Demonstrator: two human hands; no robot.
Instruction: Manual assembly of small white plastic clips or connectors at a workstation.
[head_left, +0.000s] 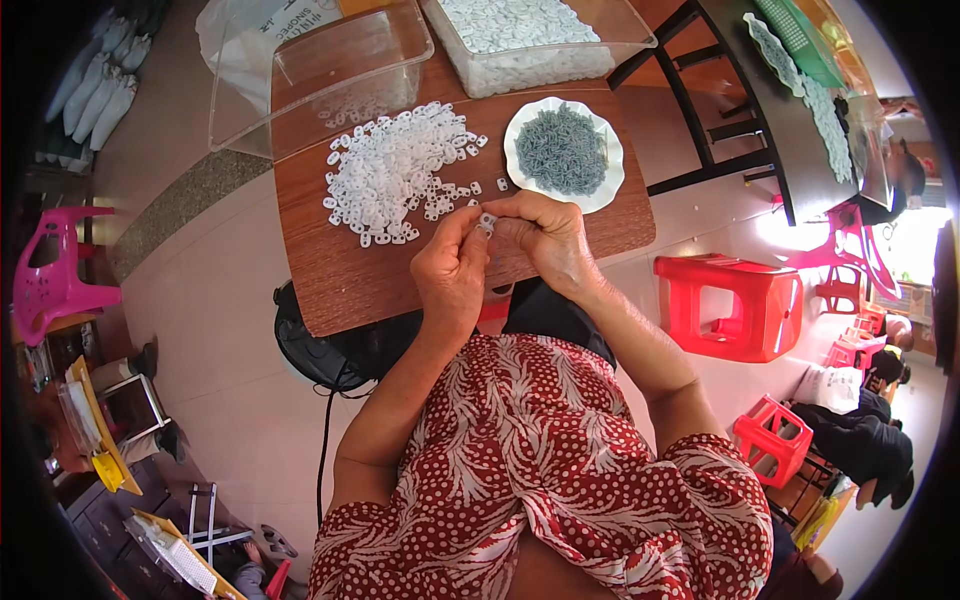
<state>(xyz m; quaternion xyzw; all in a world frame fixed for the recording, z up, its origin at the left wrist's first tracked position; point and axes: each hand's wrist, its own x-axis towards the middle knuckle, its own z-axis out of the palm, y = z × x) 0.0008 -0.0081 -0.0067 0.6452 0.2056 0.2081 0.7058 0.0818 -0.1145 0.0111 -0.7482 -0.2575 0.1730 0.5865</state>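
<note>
My left hand [450, 268] and my right hand [552, 240] meet over the near part of a brown wooden table [350, 290]. Between their fingertips is a small white plastic piece with holes [487, 221], pinched from both sides. Whether a second small part is in my right fingers cannot be made out. Beyond my left hand spreads a heap of similar white plastic pieces [385, 180], a few lying loose at its right side. Past my right hand stands a white scalloped plate [513, 150] piled with small grey parts [563, 150].
At the table's far side are a clear plastic bin [240, 115] and another clear bin [625, 48] full of white pieces. A red stool [735, 345] is on the right, a pink chair [60, 285] on the far left. A dark bag [300, 335] hangs below the table's left edge. People sit farther off.
</note>
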